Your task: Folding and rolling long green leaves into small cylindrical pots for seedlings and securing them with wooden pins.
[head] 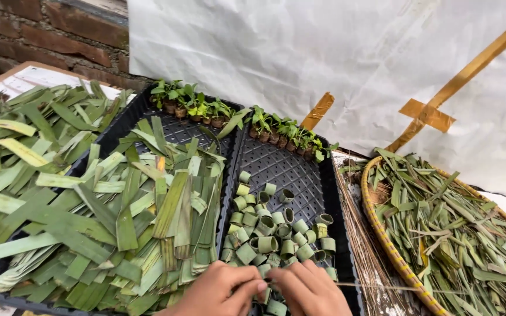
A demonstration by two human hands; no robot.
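At the near edge of the right black tray [339,202], the left hand [221,291] and right hand [310,291] meet, fingertips pinched on 1 small leaf ring that is mostly hidden. A thin stick [382,286] runs out from the right hand. If the pinch slackens, the ring may uncurl; a nudge could scatter the piled leaf rings [267,234] just beyond.
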